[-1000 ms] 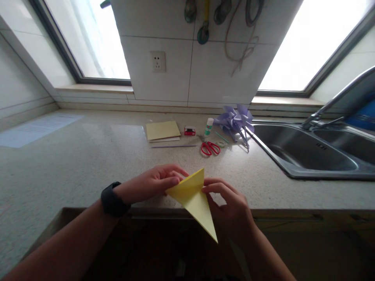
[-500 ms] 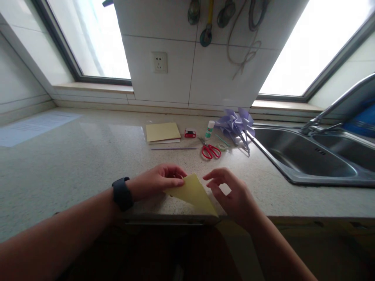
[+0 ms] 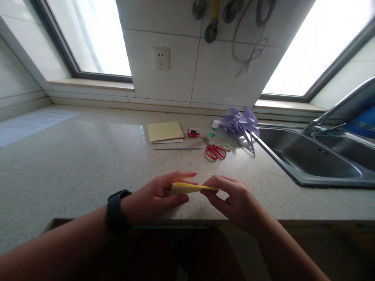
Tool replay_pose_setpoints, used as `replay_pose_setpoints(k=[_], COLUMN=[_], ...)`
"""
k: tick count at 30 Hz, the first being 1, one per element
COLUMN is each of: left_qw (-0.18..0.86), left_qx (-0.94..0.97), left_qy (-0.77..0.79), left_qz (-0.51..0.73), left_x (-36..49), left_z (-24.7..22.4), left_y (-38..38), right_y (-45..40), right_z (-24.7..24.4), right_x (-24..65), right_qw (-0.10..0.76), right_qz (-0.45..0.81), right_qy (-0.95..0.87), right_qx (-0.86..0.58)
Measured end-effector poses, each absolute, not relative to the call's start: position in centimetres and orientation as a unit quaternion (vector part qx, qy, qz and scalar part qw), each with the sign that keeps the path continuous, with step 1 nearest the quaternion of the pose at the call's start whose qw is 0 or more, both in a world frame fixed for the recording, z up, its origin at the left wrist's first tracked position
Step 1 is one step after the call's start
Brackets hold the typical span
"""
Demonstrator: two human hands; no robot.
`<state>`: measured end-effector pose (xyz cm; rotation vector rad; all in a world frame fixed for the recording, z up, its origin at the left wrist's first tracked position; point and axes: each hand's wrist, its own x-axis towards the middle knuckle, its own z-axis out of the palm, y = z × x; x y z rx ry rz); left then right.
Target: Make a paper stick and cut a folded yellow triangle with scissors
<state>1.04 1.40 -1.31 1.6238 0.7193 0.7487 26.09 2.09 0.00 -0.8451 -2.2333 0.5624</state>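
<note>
Because the pale, speckled counter [image 3: 99, 187] runs broad and hard right beneath the work, I reckon any crease is better pressed flat against it than in mid-air. Off to the right, the steel sink [image 3: 331, 182] shows smooth, rounded bowls with a dull metallic sheen. Above the counter's front edge, the right hand [image 3: 234, 195] pinches the narrow end of the folded yellow paper [image 3: 184, 189] between thumb and fingertips; the left hand [image 3: 152, 197] has thumb and fingers parted, with the deeper end lying in that gap, and whether it presses there I cannot tell. Seen nearly edge-on, the sheet's layers gape at the left and close towards the right. To my eye, it wants its edges matched first, corner upon corner, the pinched end kept steady, and then a thumb drawn firmly along the fold so the layers don't skew. Farther back, the purple pinwheels [image 3: 238, 121] show curled, crisp vanes on thin stems. Left of them lies a stack of paper [image 3: 165, 130], matte yellow, with something white peeping out beneath. Smaller come the red-looped scissors [image 3: 216, 152], then a white-capped, cylindrical glue stick [image 3: 214, 128], and lastly a little red box [image 3: 193, 133].
</note>
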Motion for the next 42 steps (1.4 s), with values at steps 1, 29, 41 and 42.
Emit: replay_pose_setpoints(k=[1,29,41,42], left_qw=[0.551,0.476,0.623,0.621], left_qx=[0.712,0.721,0.484,0.496], left_qy=[0.306,0.310,0.358,0.343], left_qz=[0.311,0.397,0.500,0.501], left_x=[1.0,0.5,1.2,1.0], left_z=[-1.3,-2.0,-2.6,-2.5], left_y=[1.3,1.2,2.9,3.2], right_y=[2.2,16.5,17.4,17.4], right_z=[0.1,-0.2,2.3,2.4], right_x=[25.9,29.7,31.6,32.1], right_qw=[0.336,0.056,0.060,0.076], right_qz=[0.214,0.000,0.174,0.201], right_qy=[-0.861,-0.770,-0.762,-0.766], right_qx=[-0.315,-0.635,-0.620,-0.606])
